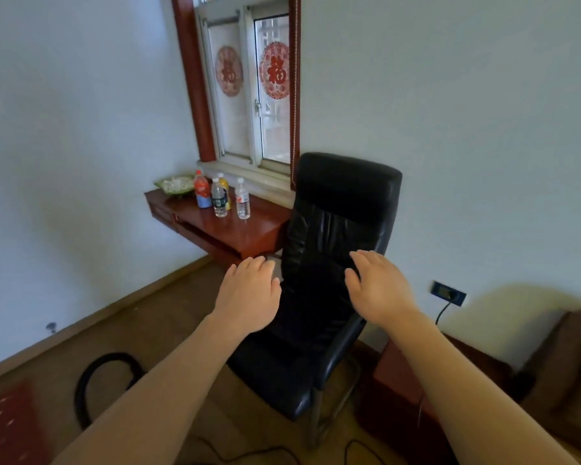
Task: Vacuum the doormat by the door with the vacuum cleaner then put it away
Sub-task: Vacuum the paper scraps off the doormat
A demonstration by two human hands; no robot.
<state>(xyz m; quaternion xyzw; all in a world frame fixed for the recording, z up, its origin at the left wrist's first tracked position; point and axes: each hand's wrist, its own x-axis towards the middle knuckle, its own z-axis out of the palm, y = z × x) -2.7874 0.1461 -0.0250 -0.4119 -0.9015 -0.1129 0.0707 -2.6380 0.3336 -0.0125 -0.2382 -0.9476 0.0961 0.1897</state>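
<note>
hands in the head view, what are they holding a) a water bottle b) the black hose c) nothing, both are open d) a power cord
C: the left hand and the right hand reach out with straight fingers in front of the black office chair, gripping nothing; the black hose lies on the floor and the water bottle stands on the desk.
</note>
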